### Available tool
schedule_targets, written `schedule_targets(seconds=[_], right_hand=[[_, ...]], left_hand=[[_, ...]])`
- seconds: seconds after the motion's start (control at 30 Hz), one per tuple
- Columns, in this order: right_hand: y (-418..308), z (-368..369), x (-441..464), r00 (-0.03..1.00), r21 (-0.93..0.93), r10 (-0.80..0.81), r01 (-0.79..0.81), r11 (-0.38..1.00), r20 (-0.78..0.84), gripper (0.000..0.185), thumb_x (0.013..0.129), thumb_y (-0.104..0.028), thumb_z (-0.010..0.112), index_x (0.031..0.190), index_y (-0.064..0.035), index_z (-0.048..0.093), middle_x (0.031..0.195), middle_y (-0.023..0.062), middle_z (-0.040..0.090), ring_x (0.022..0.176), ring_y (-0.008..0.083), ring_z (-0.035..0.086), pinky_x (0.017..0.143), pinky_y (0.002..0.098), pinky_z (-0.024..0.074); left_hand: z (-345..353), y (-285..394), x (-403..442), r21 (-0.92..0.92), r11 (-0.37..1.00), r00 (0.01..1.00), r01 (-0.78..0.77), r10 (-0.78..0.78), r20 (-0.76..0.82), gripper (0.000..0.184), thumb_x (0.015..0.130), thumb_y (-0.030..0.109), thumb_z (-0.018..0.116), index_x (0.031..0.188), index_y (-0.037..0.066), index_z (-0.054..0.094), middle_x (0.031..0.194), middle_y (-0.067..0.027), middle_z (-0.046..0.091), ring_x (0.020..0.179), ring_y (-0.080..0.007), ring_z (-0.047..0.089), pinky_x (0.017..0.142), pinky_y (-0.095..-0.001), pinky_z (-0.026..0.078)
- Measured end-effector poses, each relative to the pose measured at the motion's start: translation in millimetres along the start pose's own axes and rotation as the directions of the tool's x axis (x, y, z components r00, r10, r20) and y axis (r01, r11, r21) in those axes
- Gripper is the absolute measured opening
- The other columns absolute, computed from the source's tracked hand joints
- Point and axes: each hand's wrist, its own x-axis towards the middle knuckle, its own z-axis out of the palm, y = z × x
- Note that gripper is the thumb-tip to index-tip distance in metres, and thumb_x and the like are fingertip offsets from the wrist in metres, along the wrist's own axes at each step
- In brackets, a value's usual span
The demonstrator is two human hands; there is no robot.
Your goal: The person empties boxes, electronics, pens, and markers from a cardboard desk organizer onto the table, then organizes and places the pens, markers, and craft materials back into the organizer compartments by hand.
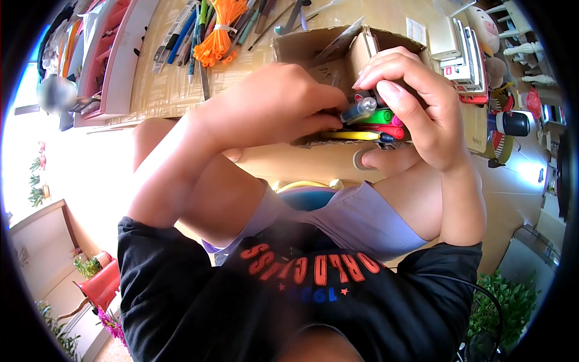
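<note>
A cardboard box (pixel 289 45) with inner dividers stands at the table's front edge. Pens and markers lie in its near compartment, among them a green marker (pixel 379 116), a red marker (pixel 386 130) and a yellow one (pixel 353 136). My left hand (pixel 271 105) reaches over that compartment, its fingers closed round a pen (pixel 360 110) with a clear cap. Above the box's right side, my right hand (pixel 422 99) is curved over the markers. Its thumb and fingertips are a little apart beside the cardboard divider (pixel 360 51), with nothing visible between them.
Behind my left hand lie loose pens (pixel 181 39) and a bundle of orange ties (pixel 218 39). A pink-and-white drawer unit (pixel 117 57) stands at the left. At the right are white boxes (pixel 461 57), a plush toy (pixel 482 27) and a black-capped container (pixel 512 123).
</note>
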Motion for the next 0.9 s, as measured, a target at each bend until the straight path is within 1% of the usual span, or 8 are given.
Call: schedule_targets(seconds=[0.1,0.17,0.27,0.43,0.53,0.67,0.8,0.9], right_hand=[[0,-4,1,1.0,-0.026,-0.002,0.003,1.0,0.02,0.021,0.103,-0.016,0.052,0.1,-0.002,0.067,0.093,0.0085,0.066,0.088,0.0227,0.059,0.1,0.0399,0.0415],[7,-10,1,0.996,-0.056,-0.046,0.05,0.997,0.083,0.023,0.099,-0.022,0.056,0.103,-0.0022,0.067,0.101,0.0105,0.069,0.1,0.0269,0.061,0.109,0.0446,0.0351],[18,-15,0,0.977,-0.068,-0.109,0.124,0.99,0.186,0.042,0.085,-0.036,0.07,0.11,-0.0022,0.067,0.114,0.013,0.071,0.123,0.0331,0.063,0.12,0.0506,0.0244],[20,-5,2,0.955,-0.115,-0.12,0.156,0.981,0.272,0.064,0.077,-0.049,0.073,0.122,-0.0045,0.064,0.119,0.0134,0.07,0.121,0.0335,0.06,0.116,0.0528,0.0252],[6,-1,2,0.964,-0.014,0.061,-0.059,0.998,0.257,0.069,0.09,-0.053,0.032,0.132,-0.0057,0.058,0.119,0.0136,0.066,0.127,0.0272,0.054,0.124,0.0527,0.0125],[9,2,1,0.978,-0.02,0.061,-0.058,0.998,0.2,0.068,0.092,-0.049,0.034,0.143,-0.0076,0.054,0.12,0.0128,0.068,0.129,0.0256,0.053,0.125,0.0509,0.013],[0,22,1,0.995,-0.039,0.051,-0.048,0.998,0.081,0.057,0.097,-0.037,0.033,0.141,-0.0054,0.053,0.122,0.0128,0.067,0.127,0.0256,0.056,0.123,0.0485,0.0132],[-8,32,10,0.988,-0.041,0.14,-0.137,0.99,0.072,0.051,0.1,-0.03,0.035,0.14,-0.0053,0.053,0.124,0.0112,0.066,0.126,0.0242,0.057,0.122,0.0457,0.0123]], left_hand=[[-2,3,0,0.075,0.997,0.999,0.022,-0.025,0.048,0.021,0.092,0.023,0.074,0.11,0.012,0.076,0.084,-0.0106,0.071,0.081,-0.0332,0.067,0.075,-0.045,0.053],[1,3,0,0.165,0.986,0.996,0.002,-0.017,0.087,0.022,0.092,0.022,0.073,0.112,0.012,0.077,0.086,-0.0097,0.071,0.085,-0.033,0.067,0.079,-0.0448,0.053],[4,2,-1,0.168,0.985,0.999,-0.026,0.02,0.037,0.023,0.094,0.021,0.07,0.114,0.011,0.077,0.087,-0.0085,0.071,0.086,-0.0327,0.067,0.082,-0.0445,0.052],[-1,6,5,0.298,0.954,0.981,-0.023,-0.035,0.191,0.022,0.093,0.02,0.068,0.11,0.011,0.077,0.087,-0.0088,0.071,0.084,-0.0324,0.066,0.078,-0.046,0.053],[1,2,3,0.238,0.971,0.984,-0.014,-0.029,0.178,0.021,0.088,0.018,0.069,0.106,0.011,0.078,0.088,-0.0082,0.072,0.082,-0.0317,0.066,0.077,-0.0458,0.054],[-2,-3,-2,0.118,0.993,0.994,0.004,-0.016,0.106,0.02,0.083,0.014,0.069,0.101,0.011,0.079,0.09,-0.0071,0.073,0.086,-0.0308,0.067,0.081,-0.0443,0.055],[-15,-7,-3,0.089,0.991,0.988,0.1,-0.11,0.109,0.021,0.083,0.012,0.069,0.1,0.011,0.08,0.094,-0.0072,0.075,0.097,-0.0314,0.065,0.091,-0.0427,0.053],[-23,-12,-4,0.074,0.991,0.984,0.113,-0.122,0.129,0.021,0.082,0.013,0.069,0.1,0.01,0.08,0.096,-0.0069,0.075,0.103,-0.0328,0.062,0.098,-0.0412,0.051]])
